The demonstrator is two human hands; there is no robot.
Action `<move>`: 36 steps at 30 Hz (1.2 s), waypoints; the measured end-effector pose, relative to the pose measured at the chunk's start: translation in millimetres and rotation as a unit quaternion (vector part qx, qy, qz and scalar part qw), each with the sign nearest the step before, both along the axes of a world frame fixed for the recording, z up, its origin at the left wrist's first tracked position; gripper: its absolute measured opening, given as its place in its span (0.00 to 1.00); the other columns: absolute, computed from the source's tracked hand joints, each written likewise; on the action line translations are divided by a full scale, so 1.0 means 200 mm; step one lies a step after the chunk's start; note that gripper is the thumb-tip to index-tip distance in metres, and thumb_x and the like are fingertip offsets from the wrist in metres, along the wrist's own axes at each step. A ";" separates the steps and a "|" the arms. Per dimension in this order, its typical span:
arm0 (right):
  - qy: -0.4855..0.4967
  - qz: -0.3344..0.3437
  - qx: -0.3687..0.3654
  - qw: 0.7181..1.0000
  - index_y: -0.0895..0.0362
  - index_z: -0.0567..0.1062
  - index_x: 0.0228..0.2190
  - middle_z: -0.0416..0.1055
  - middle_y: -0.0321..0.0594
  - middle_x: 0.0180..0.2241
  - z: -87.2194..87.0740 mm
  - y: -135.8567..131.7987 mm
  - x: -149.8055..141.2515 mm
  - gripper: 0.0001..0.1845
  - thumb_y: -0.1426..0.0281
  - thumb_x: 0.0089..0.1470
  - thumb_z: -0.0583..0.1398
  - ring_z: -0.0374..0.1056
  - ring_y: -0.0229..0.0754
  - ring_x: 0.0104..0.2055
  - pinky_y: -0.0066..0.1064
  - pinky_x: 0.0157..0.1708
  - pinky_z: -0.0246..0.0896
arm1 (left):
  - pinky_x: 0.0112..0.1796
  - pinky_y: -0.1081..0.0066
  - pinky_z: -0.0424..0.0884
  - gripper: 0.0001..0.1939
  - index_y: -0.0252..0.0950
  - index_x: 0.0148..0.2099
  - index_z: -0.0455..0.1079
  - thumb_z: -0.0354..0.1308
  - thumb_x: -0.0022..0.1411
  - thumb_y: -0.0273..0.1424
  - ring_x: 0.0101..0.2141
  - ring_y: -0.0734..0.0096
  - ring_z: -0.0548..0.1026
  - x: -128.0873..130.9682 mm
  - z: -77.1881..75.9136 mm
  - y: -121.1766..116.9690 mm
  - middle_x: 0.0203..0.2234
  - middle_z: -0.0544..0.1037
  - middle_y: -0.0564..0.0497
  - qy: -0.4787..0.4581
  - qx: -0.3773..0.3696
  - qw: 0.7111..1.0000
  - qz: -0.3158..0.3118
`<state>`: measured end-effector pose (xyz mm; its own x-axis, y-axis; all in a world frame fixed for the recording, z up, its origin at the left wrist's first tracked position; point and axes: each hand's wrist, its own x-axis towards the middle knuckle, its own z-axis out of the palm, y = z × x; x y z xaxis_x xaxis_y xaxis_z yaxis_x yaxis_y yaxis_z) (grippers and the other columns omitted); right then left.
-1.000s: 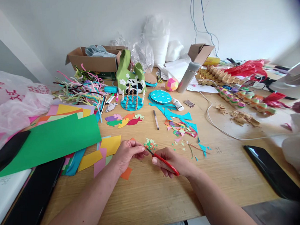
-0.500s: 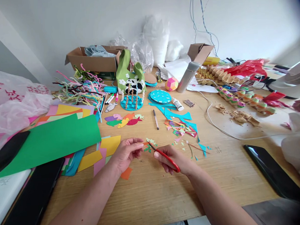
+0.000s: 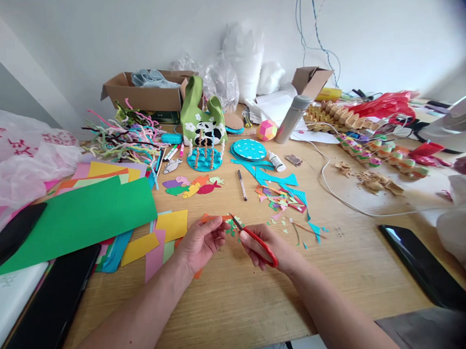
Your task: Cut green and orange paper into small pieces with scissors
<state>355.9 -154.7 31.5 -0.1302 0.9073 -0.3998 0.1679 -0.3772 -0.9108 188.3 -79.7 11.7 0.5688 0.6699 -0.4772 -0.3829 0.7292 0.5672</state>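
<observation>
My left hand (image 3: pixel 200 243) pinches a small orange paper piece (image 3: pixel 211 217) just above the wooden table (image 3: pixel 238 303). My right hand (image 3: pixel 265 247) grips red-handled scissors (image 3: pixel 255 239), blades pointing up-left at the orange piece. Tiny green and yellow paper snippets (image 3: pixel 232 226) lie on the table between the two hands. Another orange scrap (image 3: pixel 198 272) peeks out under my left wrist.
Left: a green sheet (image 3: pixel 76 217) over coloured paper, yellow pieces (image 3: pixel 173 223), a dark tablet (image 3: pixel 49 306). Behind: paper fish (image 3: pixel 193 186), a pencil (image 3: pixel 242 185), blue cut-outs (image 3: pixel 272 180), glue (image 3: pixel 275 162), pipe cleaners (image 3: pixel 127 135), boxes. Right: a white cable (image 3: pixel 334 196) and a black phone (image 3: pixel 422 269).
My left hand has turned and lifted the orange piece up into view. The scissors have shifted slightly up and left, towards the paper's edge.
</observation>
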 end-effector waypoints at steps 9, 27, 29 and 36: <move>-0.003 0.015 -0.005 1.000 0.57 0.61 0.18 0.63 0.30 0.11 -0.01 0.00 -0.01 0.28 0.46 0.49 0.60 0.55 0.29 0.10 0.20 0.09 0.44 | 0.21 0.76 0.65 0.11 0.31 0.29 0.73 0.70 0.45 0.32 0.22 0.77 0.70 0.00 0.01 -0.03 0.24 0.78 0.49 0.068 0.121 0.990 0.020; 0.015 -0.009 0.063 0.998 0.58 0.64 0.24 0.67 0.36 0.18 -0.05 0.00 -0.07 0.32 0.41 0.54 0.48 0.62 0.32 0.17 0.23 0.17 0.55 | 0.39 0.72 0.73 0.09 0.32 0.32 0.77 0.70 0.45 0.26 0.33 0.71 0.78 0.03 -0.01 -0.05 0.31 0.81 0.47 -0.006 0.001 0.998 0.070; 0.011 -0.007 0.077 0.997 0.57 0.64 0.25 0.67 0.36 0.19 -0.07 -0.01 -0.09 0.31 0.41 0.54 0.49 0.62 0.33 0.18 0.23 0.18 0.56 | 0.40 0.72 0.73 0.09 0.32 0.32 0.78 0.70 0.46 0.27 0.34 0.71 0.78 0.03 0.00 -0.06 0.31 0.81 0.47 -0.012 -0.014 0.997 0.075; -0.041 0.008 0.097 0.994 0.56 0.62 0.26 0.65 0.34 0.19 -0.11 -0.02 -0.11 0.27 0.43 0.54 0.52 0.61 0.34 0.19 0.23 0.17 0.55 | 0.37 0.73 0.70 0.11 0.33 0.33 0.78 0.70 0.45 0.30 0.32 0.72 0.76 0.05 -0.01 -0.10 0.29 0.80 0.50 -0.007 -0.014 0.997 0.072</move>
<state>333.2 -158.7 9.1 -0.1189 0.9667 -0.2265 0.2496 -0.1917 -0.9492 197.5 -99.0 9.3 0.4744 0.7312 -0.4901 -0.4921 0.6820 0.5411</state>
